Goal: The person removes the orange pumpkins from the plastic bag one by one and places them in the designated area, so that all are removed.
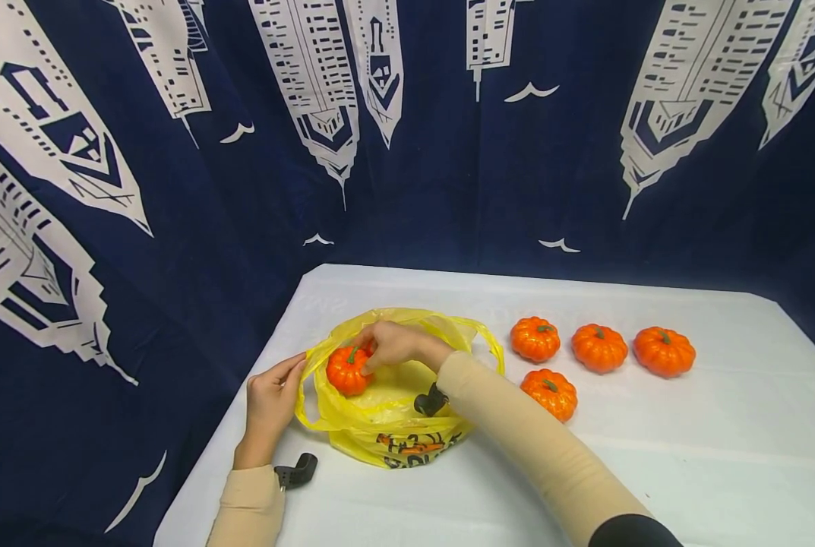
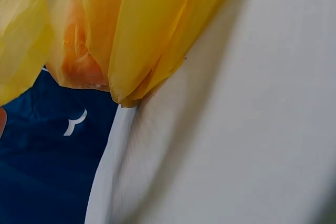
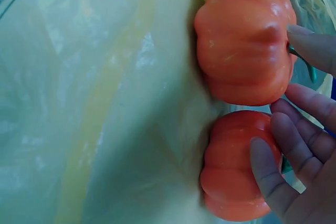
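A yellow plastic bag [image 1: 396,414] with dark lettering stands on the table, its mouth spread wide. My left hand [image 1: 270,399] pinches its left edge by the handle. Inside lie two small orange pumpkins with green stems: one [image 3: 247,43] at the top of the right wrist view, another [image 3: 236,177] beneath it. In the head view, the nearer pumpkin [image 1: 348,372] shows plainly and the other is mostly hidden. My right hand [image 1: 400,343] reaches into the bag with fingers spread. Its thumb touches the upper pumpkin by the stem; another finger lies against the lower one.
Right of the bag, several more orange pumpkins sit on the white table [image 1: 721,441]: three in a back row, including one at the far right [image 1: 664,352], and one nearer [image 1: 549,395], partly behind my right sleeve. A dark blue patterned curtain [image 1: 448,205] hangs behind.
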Available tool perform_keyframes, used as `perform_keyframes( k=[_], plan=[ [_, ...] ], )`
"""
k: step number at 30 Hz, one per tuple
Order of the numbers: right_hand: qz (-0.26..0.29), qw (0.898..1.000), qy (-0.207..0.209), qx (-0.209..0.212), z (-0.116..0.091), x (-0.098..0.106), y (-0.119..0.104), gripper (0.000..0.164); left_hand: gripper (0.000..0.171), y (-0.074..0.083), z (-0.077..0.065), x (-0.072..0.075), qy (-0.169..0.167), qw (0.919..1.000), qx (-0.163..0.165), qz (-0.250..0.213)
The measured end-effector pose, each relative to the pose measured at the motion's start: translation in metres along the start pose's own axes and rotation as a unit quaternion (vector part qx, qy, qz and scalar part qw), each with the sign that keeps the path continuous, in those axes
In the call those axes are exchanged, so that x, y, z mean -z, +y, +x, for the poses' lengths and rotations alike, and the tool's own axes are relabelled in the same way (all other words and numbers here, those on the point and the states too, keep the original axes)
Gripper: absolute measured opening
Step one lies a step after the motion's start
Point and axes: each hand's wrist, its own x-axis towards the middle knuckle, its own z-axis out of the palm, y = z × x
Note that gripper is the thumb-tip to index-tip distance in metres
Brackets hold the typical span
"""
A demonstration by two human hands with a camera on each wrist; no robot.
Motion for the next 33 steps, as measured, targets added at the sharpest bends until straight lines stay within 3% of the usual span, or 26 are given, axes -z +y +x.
perform_keyframes(
  k=[17, 23, 33],
  plan=[
    [-0.036, 0.999, 0.0, 0.008, -0.003, -0.009, -0.008, 0.057, 0.016, 0.0, 0.0, 0.001, -0.008, 0.9999, 0.012, 0.007],
    [-0.012, 1.0, -0.016, 0.007, -0.003, -0.014, 0.0, 0.06, 0.016, 0.002, 0.0, 0.002, -0.012, 0.9998, 0.014, 0.009],
    [0.072, 0.996, -0.046, -0.007, -0.003, -0.016, 0.009, 0.07, 0.018, -0.001, 0.0, 0.001, -0.005, 0.9999, 0.014, 0.002]
  ],
)
